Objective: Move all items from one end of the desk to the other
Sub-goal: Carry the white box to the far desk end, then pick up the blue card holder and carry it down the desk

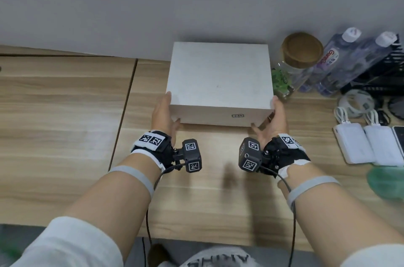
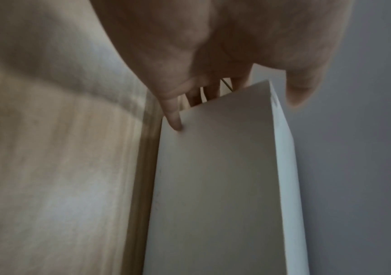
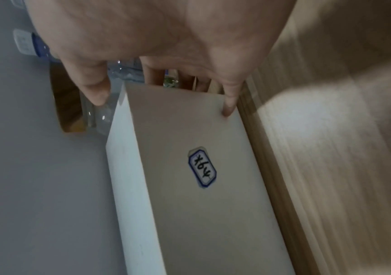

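With left hand (image 1: 162, 111) and right hand (image 1: 276, 115) curled round its 2 near corners, gripping the white box (image 1: 218, 78), little fingers pressed on the labelled front. Held at the surface's (image 1: 65, 113) far edge, by the wall (image 1: 131, 4). Just right of it: corked jar (image 1: 301, 54), 2 bottles (image 1: 332, 63).

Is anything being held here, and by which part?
The white box, clamped between both hands: left hand grips its left side, right hand its right side, both near the front corners.
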`<state>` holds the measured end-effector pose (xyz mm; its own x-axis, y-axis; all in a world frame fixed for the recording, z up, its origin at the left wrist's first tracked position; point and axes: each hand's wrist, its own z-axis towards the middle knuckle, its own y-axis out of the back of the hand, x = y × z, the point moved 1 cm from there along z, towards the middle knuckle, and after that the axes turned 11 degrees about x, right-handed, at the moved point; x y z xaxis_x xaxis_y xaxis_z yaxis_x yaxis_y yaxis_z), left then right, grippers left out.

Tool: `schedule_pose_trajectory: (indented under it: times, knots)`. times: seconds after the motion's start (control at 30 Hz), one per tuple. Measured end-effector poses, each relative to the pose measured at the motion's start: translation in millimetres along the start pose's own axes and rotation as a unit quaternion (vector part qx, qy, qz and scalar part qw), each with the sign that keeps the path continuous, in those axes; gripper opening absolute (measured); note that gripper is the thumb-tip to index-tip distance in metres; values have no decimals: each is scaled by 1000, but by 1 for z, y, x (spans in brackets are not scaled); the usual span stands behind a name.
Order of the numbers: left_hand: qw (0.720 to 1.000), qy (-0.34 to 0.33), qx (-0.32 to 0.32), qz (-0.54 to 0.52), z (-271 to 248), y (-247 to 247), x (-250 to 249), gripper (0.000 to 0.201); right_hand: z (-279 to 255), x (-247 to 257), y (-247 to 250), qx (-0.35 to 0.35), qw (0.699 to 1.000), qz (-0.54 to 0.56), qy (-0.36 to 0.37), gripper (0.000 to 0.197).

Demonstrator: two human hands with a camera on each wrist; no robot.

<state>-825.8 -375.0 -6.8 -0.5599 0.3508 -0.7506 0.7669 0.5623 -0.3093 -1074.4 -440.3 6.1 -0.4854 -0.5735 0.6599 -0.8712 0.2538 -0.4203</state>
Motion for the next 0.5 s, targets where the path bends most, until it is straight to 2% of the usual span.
schedule_pose_trajectory:
  times: [0.17, 0.27, 0.33, 0.5]
  knots:
    - [997, -3, 12, 74, -33, 19, -2, 36, -16, -15, 3, -63, 997, -36, 25, 33]
    - [996, 5, -4, 94, -61, 45, -11, 36, -35, -40, 2, -112, 992, -60, 22, 39]
    - [996, -5, -20, 91, -84, 72, -17, 39, -50, -63, -7, -94, 992, -78, 9, 48]
    - [995, -56, -62, 63, -155, 156, -32, 36, -106, -116, -59, 1, 994, -113, -11, 33]
